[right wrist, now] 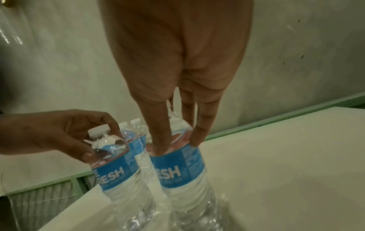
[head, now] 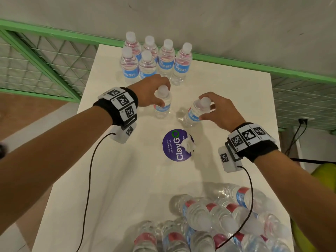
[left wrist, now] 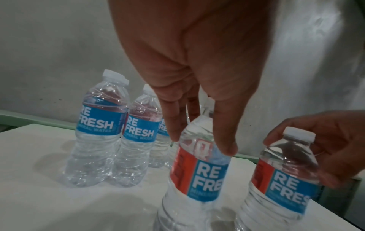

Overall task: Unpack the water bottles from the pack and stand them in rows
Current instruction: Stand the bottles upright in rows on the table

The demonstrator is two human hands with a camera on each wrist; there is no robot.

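Note:
Several clear water bottles (head: 156,59) with blue labels stand in two rows at the far end of the white table (head: 236,106). My left hand (head: 158,95) grips one more bottle (head: 162,106) by its neck and shoulder, upright, just in front of those rows. My right hand (head: 207,110) grips another bottle (head: 193,113) the same way, tilted, to the right of the first. In the left wrist view, fingers (left wrist: 173,125) and thumb pinch the left bottle (left wrist: 199,175). In the right wrist view, fingers (right wrist: 160,137) clamp the right bottle (right wrist: 177,171). The opened pack (head: 209,220) of lying bottles sits at the near edge.
A round purple sticker (head: 174,148) with a scrap of white paper lies mid-table between the pack and my hands. A green mesh railing (head: 45,57) and a grey wall run behind the table. Wrist-band cables hang from both wrists.

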